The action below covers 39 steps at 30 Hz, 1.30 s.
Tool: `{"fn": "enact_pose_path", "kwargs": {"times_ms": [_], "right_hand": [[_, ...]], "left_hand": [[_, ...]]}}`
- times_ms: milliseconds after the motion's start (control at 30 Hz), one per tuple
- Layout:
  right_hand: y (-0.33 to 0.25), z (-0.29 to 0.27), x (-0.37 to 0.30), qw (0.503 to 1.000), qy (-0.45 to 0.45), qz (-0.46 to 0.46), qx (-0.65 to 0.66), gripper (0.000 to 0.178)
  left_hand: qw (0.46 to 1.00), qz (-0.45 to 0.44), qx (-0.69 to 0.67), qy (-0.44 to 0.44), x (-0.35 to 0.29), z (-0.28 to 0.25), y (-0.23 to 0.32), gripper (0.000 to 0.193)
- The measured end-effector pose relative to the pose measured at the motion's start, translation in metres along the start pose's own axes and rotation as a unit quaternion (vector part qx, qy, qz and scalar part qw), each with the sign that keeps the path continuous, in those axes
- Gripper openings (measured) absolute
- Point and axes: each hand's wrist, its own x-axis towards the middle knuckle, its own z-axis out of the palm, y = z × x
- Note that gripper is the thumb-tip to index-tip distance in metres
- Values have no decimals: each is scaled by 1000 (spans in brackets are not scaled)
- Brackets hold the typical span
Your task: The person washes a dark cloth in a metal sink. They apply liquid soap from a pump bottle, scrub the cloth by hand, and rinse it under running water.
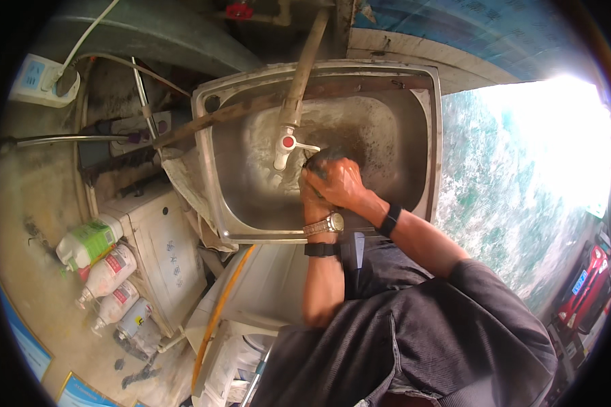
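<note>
My two hands are pressed together over a metal sink (278, 203), just right of the white tap (283, 152) with a red dot on it. My right hand (343, 182) is closed, its fingers curled over the left. A dark patch (324, 157) shows at the fingers; whether it is a cloth, a sponge or grime I cannot make out. Below and to the left is my left hand (312, 200), its fingers mostly hidden by the right one. The left wrist carries a watch and a black band, the right a black band.
A brown pipe (305, 68) runs down to the tap, and a rusty bar (231, 114) crosses the sink. Several bottles (108, 271) stand at the left. A power strip (41, 81) sits upper left. Beside the sink's right edge is a green-white stained surface (482, 176).
</note>
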Motion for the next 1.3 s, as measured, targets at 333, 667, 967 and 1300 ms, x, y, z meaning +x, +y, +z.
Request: {"fn": "enact_pose_path", "kwargs": {"times_ms": [333,667,967,1300], "right_hand": [[33,23,0,999,8,33,38,25],[57,23,69,986,37,77,-141,25],[-4,2,-25,999,10,33,35,20],[106,-18,108,982,81,125,-116,46]], "left_hand": [[977,-63,-189,82,36,8,-38,19],[950,-149,-209,176,5,30,15,22],[943,-188,-253,103,33,-6,-2,12],[908,-268,-305,104,15,-31,47,34]]}}
